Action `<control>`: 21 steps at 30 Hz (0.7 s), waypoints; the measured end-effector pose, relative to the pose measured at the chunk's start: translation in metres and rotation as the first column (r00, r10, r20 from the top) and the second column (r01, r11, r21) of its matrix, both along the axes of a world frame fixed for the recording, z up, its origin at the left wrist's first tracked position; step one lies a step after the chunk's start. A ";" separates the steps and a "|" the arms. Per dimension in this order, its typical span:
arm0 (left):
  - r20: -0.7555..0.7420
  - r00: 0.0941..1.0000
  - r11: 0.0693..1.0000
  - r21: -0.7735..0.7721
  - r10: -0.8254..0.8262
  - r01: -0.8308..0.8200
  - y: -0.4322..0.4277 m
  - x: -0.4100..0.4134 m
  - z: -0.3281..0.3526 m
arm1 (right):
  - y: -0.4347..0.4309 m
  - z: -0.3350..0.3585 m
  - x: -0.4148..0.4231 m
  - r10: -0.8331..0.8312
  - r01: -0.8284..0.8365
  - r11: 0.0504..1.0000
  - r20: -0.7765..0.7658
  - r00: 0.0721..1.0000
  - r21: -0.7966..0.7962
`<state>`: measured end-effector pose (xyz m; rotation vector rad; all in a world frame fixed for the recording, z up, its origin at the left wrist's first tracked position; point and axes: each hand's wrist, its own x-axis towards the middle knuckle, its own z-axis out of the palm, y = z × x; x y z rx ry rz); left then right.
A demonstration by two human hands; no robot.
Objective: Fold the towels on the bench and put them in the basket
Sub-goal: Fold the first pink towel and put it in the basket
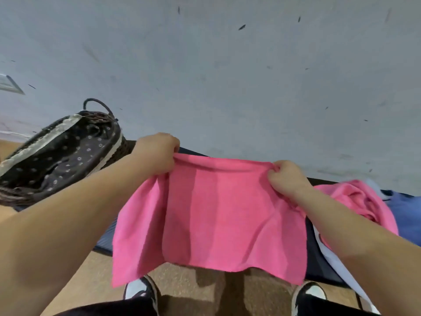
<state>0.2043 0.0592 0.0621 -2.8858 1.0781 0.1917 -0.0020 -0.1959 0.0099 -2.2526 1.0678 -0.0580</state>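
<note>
A pink towel (214,215) hangs spread out in front of me, held up by its top edge over the dark bench (107,240). My left hand (157,153) grips the towel's upper left corner. My right hand (287,176) pinches the upper right corner. The towel's lower edge hangs free above the floor and my shoes. A wicker basket (57,156) with a dark flowered lining stands on the bench to the left, its handle up. The bench's middle is hidden behind the towel.
More cloth lies heaped on the bench at the right: a crumpled pink towel (355,201), a blue one (407,215) and a white one (337,261). A pale grey wall (227,76) rises right behind the bench. Tan floor (193,286) shows below.
</note>
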 end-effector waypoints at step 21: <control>-0.367 0.930 0.997 -0.068 0.005 -0.033 0.053 -0.139 -0.065 | 0.146 0.026 -0.048 0.493 -0.635 0.770 -0.575 0.654 -0.062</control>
